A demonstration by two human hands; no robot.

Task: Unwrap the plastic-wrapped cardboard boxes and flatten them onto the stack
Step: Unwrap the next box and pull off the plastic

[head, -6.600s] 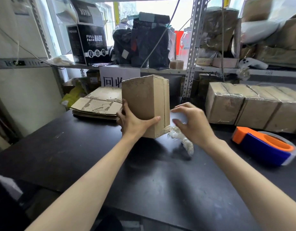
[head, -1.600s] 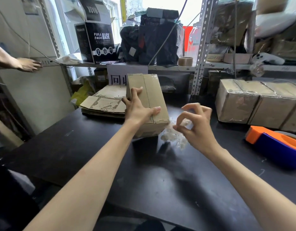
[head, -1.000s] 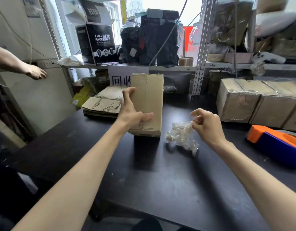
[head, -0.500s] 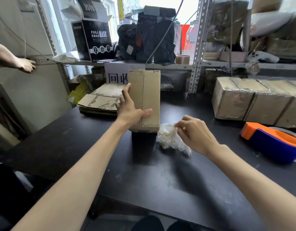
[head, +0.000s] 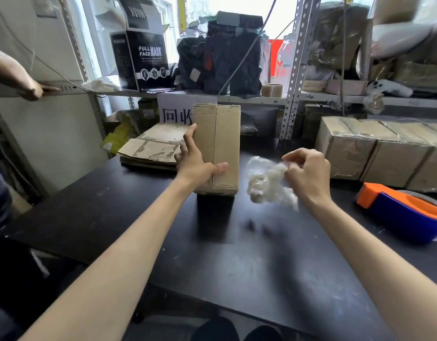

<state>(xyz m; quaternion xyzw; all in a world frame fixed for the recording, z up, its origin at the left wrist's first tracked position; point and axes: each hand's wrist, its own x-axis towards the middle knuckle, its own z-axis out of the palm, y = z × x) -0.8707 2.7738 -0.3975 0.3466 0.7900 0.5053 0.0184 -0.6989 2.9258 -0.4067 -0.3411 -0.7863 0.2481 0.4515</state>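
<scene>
An unwrapped brown cardboard box (head: 223,141) stands upright on end on the black table (head: 237,262). My left hand (head: 196,161) grips its left side, thumb across the front and fingers round the back. My right hand (head: 308,172) pinches a crumpled wad of clear plastic wrap (head: 266,182) and holds it above the table, to the right of the box. A stack of flattened cardboard (head: 153,148) lies at the table's back left. Three plastic-wrapped boxes (head: 384,151) sit in a row at the back right.
An orange and blue tape dispenser (head: 406,215) lies at the right edge. Metal shelving behind holds a black FULL FACE MASK carton (head: 141,60), dark bundles and a tape roll (head: 271,90). Another person's hand (head: 31,91) rests on the left shelf.
My right hand has lifted the wad of plastic wrap off the table and away to the right. My left hand keeps the box upright in the same place.
</scene>
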